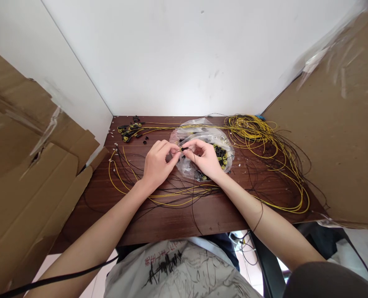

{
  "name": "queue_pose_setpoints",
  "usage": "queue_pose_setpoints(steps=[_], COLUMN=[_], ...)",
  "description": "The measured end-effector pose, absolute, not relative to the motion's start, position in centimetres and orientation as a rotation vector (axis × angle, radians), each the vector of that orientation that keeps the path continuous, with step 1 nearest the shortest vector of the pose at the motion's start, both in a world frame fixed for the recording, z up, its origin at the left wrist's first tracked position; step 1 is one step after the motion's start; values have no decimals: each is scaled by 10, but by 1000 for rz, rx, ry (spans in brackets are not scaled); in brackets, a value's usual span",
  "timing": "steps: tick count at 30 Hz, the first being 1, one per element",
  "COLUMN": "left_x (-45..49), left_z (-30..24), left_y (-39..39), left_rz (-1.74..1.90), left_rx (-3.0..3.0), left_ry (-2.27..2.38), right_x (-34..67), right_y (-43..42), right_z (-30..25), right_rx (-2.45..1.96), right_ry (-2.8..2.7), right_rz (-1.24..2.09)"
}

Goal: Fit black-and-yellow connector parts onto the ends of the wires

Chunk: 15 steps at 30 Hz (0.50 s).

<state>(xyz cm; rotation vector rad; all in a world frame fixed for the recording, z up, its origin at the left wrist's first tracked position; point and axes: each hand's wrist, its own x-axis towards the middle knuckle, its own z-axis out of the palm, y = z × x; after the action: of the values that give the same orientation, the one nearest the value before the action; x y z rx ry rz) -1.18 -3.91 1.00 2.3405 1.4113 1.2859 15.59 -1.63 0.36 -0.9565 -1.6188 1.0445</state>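
Over the plastic bag, my left hand and my right hand meet fingertip to fingertip. Both pinch a small black connector with a bit of yellow at its left end. A thin black wire runs from my right fingers and loops down to the table's front edge. Beneath my hands lies the clear plastic bag, holding many loose black and yellow connector parts. My fingers partly cover the connector, so its exact shape is hidden.
A bundle of connector ends lies at the back left of the brown table. Coiled yellow cable sits back right; loose yellow and black wires cross the front. Cardboard walls both sides, with a white wall behind.
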Motion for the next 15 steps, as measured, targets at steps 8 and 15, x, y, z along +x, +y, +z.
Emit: queue_pose_setpoints(steps=[8, 15], left_x=[-12, -12], left_z=[10, 9], left_y=[-39, -39], left_rz=[1293, 1305], left_rx=[2355, 2361], left_ry=[1412, 1404], right_x=[155, 154], right_y=[-17, -17], right_z=[3, 3], right_rx=[-936, -963], right_ry=[-1626, -1627], right_rz=[1055, 1045])
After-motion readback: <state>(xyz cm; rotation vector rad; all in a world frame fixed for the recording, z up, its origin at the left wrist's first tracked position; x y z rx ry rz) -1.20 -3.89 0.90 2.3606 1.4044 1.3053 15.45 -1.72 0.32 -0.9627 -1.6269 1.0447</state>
